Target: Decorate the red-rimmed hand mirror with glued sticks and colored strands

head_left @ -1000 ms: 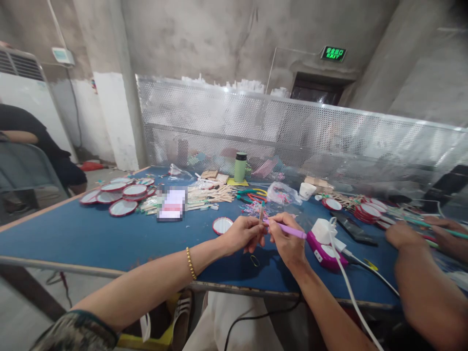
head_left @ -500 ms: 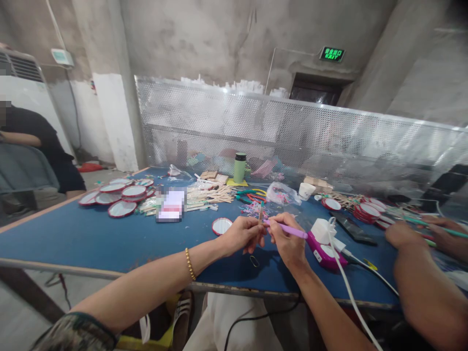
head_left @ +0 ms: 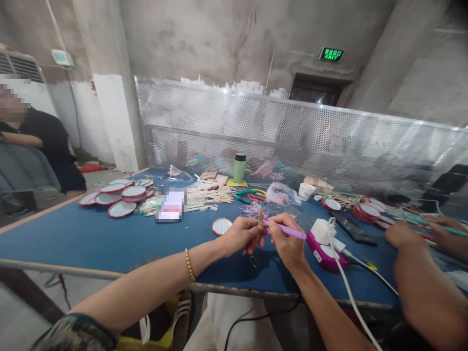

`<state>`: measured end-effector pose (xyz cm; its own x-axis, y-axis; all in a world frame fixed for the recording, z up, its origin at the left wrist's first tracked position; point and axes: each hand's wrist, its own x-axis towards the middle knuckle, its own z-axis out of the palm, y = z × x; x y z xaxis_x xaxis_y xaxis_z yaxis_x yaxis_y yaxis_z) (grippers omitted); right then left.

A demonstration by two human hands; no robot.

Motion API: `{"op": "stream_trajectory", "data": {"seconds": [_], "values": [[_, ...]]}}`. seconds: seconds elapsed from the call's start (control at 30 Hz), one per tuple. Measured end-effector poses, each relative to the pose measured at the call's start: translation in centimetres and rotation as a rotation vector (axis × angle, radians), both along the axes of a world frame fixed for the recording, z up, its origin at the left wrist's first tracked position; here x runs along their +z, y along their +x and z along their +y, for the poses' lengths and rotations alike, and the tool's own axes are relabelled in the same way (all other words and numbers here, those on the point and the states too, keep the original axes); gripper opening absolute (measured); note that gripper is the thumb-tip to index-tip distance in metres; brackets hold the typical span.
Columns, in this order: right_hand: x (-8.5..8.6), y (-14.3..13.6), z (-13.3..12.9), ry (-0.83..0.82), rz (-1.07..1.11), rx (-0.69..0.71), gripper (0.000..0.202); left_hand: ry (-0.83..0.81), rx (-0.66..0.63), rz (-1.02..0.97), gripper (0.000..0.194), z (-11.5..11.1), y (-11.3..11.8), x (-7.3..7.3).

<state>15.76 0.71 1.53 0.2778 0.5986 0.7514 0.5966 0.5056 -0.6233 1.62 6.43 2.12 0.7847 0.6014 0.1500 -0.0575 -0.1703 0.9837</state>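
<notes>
In the head view, my left hand (head_left: 239, 235) is closed on a thin wooden stick (head_left: 261, 212) with a teal tip, which stands nearly upright between thumb and fingers. My right hand (head_left: 288, 246) grips a purple pen-like tool (head_left: 294, 231). Its front end meets the stick at my left fingertips; the exact contact is too small to make out. Below the hands, a thin yellowish loop (head_left: 254, 262) shows against the blue table. A round white disc with a red rim (head_left: 221, 226) lies just behind my left wrist. Behind my fingers is a pile of small pink and blue strands (head_left: 254, 209).
Red-rimmed discs (head_left: 122, 209) and many wooden sticks (head_left: 214, 196) lie left. A phone (head_left: 171, 205), green bottle (head_left: 240, 168), pliers (head_left: 256, 193) and paper cup (head_left: 306, 191) are around. A magenta power strip (head_left: 323, 253) with cables sits right, near another person's hands (head_left: 405, 239).
My hands, the stick and the purple tool stay almost still; the tool's rear end has shifted very slightly left. A person at the far left has leaned farther into view.
</notes>
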Motion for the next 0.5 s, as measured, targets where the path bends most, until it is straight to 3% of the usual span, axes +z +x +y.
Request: {"op": "stream_trajectory", "data": {"seconds": [0.17, 0.37, 0.5], "values": [[-0.01, 0.03, -0.02, -0.008, -0.018, 0.002, 0.016, 0.005, -0.001, 0.011, 0.045, 0.02, -0.05, -0.03], [-0.41, 0.09, 0.06, -0.020, 0.168, 0.071, 0.016, -0.020, -0.021, -0.057, 0.049, 0.36, 0.17, -0.53], [-0.38, -0.09, -0.02, -0.002, 0.161, 0.073, 0.016, -0.091, -0.013, -0.095, 0.050, 0.42, 0.26, -0.69]]}}
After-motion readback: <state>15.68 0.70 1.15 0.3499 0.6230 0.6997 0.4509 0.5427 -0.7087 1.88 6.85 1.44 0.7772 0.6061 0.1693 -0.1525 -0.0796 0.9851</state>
